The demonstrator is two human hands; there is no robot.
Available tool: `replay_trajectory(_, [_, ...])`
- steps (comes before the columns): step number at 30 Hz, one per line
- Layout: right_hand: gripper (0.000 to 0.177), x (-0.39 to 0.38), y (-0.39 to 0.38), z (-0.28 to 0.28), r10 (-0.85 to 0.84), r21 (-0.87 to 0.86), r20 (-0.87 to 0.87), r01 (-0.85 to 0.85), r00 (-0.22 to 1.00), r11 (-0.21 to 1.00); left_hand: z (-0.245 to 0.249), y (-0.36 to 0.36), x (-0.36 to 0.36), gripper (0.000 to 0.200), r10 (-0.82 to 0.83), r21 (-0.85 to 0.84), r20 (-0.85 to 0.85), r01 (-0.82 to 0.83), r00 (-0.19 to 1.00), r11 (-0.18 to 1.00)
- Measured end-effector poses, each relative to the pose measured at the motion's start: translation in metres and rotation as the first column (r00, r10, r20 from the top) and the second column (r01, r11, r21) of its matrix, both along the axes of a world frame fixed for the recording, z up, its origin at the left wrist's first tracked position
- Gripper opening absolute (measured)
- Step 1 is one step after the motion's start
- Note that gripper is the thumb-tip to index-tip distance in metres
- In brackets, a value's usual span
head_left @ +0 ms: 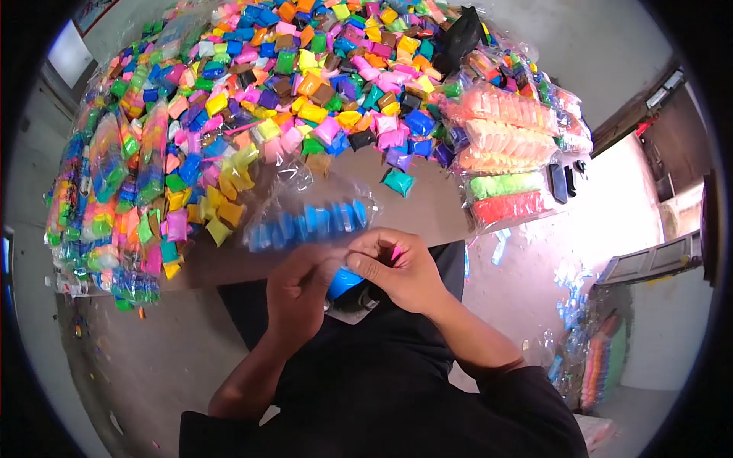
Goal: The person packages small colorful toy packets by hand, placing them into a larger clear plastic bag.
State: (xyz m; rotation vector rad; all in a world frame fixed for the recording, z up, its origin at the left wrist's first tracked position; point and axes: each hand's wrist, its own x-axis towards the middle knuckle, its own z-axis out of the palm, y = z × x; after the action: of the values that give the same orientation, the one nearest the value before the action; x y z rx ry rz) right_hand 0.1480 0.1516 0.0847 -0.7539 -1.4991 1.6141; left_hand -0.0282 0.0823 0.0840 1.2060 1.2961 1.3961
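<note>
Close to my body, at the near edge of the table, a small shiny blue packet [345, 283] shows between my hands. My left hand [297, 292] is closed, its thumb and fingers pinching the packet from the left. From the other side my right hand [401, 272] grips the packet's upper edge with thumb and bent fingers. A small spot of pink shows among the right fingers; what it is I cannot make out. Just beyond my hands lies a clear plastic bag [309, 221] with several blue packets in a row inside.
A large heap of small colourful packets [328, 84] covers the far side of the brown table [435, 200]. Filled clear bags [126, 160] line the left. Bags of peach, green and red packets [508, 137] stack at right, beside a black phone-like object [558, 183]. Plastic scraps lie on the floor.
</note>
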Motion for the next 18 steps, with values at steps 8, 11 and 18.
replay_trajectory(8, [0.011, 0.013, -0.015, -0.018, 0.027, -0.114, 0.044, -0.022, 0.999, 0.993, -0.029, -0.014, 0.011, 0.028, -0.035, -0.048, 0.277, 0.05, 0.96, 0.998])
replay_trajectory(11, [0.009, 0.015, -0.022, -0.027, -0.05, -0.069, 0.07, 0.055, 0.996, 0.996, -0.039, -0.021, 0.013, 0.035, -0.056, -0.103, 0.396, 0.105, 0.916, 0.989])
replay_trajectory(18, [0.007, 0.026, -0.029, -0.037, -0.205, -0.021, 0.112, 0.209, 0.972, 0.978, -0.046, -0.03, 0.01, 0.032, 0.031, -0.182, 0.274, 0.02, 0.961, 0.983])
